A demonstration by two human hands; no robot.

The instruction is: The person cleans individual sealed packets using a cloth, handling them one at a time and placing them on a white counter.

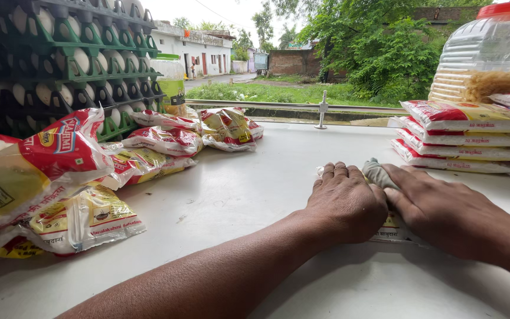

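Both hands lie flat on a packet [392,227] near the right side of the white counter [255,195]. The left hand [345,204] presses down with its fingers closed together. The right hand [438,207] lies open just beside it, touching a small grey cloth [378,172]. It looks like the packet is being pressed flat. Moving it would need a grip on its edge. More packets [461,139] sit stacked far right, under a big clear jar [485,53]. Egg trays [60,59] stand far left.
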